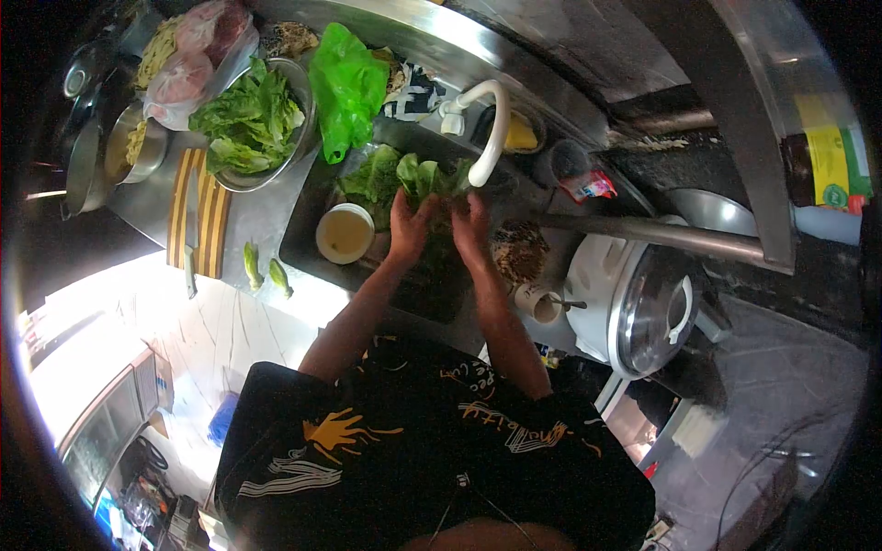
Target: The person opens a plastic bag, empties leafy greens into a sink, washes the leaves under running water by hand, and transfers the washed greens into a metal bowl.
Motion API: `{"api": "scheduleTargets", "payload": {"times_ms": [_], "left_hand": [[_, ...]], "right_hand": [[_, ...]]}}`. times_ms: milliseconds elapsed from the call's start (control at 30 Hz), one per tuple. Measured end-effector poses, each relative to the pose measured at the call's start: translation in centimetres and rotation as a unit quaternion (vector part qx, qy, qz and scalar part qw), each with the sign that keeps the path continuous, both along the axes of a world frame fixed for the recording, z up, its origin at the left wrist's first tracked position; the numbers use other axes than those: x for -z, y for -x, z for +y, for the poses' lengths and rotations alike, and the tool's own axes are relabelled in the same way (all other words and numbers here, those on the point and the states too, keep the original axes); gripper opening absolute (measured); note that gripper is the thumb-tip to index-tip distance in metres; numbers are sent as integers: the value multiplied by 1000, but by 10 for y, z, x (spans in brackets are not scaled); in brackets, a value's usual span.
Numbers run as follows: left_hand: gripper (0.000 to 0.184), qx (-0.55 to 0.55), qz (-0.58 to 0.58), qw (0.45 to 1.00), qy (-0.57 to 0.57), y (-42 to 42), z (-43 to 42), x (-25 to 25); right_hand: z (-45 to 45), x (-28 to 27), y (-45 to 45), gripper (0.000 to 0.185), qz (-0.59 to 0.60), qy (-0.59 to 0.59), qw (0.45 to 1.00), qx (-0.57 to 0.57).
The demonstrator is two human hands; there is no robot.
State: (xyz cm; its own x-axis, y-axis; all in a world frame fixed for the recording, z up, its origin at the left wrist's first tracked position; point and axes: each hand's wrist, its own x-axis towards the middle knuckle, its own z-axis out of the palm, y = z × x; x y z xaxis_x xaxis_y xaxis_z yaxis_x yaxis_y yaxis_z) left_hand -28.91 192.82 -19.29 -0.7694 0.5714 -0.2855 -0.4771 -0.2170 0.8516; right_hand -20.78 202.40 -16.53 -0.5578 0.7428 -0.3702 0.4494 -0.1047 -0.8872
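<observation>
Over the dark sink, my left hand is closed on green lettuce leaves. My right hand is just beneath the white faucet spout, its fingers closed at the dim right side of the same leaves. Shadow hides part of those fingertips. More lettuce lies in the sink beyond my left hand. A round white bowl with a yellowish inside stands in the sink left of my left hand.
A metal bowl heaped with lettuce stands left, near a green plastic bag. A knife rests on a striped cutting board, with two small lettuce pieces nearby. To the right are a mug and a large lidded pot.
</observation>
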Motion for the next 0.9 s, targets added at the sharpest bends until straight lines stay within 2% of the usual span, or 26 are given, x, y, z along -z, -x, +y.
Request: {"api": "scheduleTargets", "payload": {"times_ms": [67,167,233,267,300,367,433,467,533,567,633,700,733,767,800,833,900], "left_hand": [[27,-66,-56,996,-23,-1,-1,4],[23,-183,-4,983,8,10,-9,-3],[25,-228,-67,971,-30,28,-17,-34],[26,-253,-96,962,-48,36,-24,-40],[28,-244,-44,968,-30,49,-28,-42],[27,-191,-63,979,-9,61,-43,-35],[32,-123,-90,987,48,69,-60,-25],[33,-124,-145,980,62,68,-68,-23],[34,-115,-255,956,89,66,-78,-13],[36,-47,138,954,262,58,-96,99],[39,40,279,883,376,47,-106,89],[38,48,103,949,293,45,-100,38],[38,41,13,965,259,45,-97,9],[37,86,-15,963,256,43,-95,-7],[28,63,-184,973,122,52,-91,36],[29,23,-355,934,11,61,-88,79],[27,42,-142,989,-6,59,-75,18]], "right_hand": [[0,13,4,35,92,196,971,107],[0,64,-1,31,151,323,902,242],[4,94,-17,34,157,367,879,259],[3,92,-18,36,155,382,876,249],[2,90,-20,38,152,397,873,238],[-8,54,-11,44,138,410,883,183],[-15,35,7,44,121,376,914,90],[-17,23,17,44,114,355,927,46],[-29,-33,54,42,64,232,970,-40],[-34,-53,74,41,39,166,982,-80],[-37,-57,120,40,159,156,957,-188],[-38,-85,165,46,167,71,950,-255],[-38,-100,198,49,210,87,938,-262],[-40,-107,214,52,246,99,927,-265],[-43,-104,218,59,260,102,938,-206],[-39,-102,212,57,253,87,943,-197],[-32,-94,184,54,226,69,953,-192]]}}
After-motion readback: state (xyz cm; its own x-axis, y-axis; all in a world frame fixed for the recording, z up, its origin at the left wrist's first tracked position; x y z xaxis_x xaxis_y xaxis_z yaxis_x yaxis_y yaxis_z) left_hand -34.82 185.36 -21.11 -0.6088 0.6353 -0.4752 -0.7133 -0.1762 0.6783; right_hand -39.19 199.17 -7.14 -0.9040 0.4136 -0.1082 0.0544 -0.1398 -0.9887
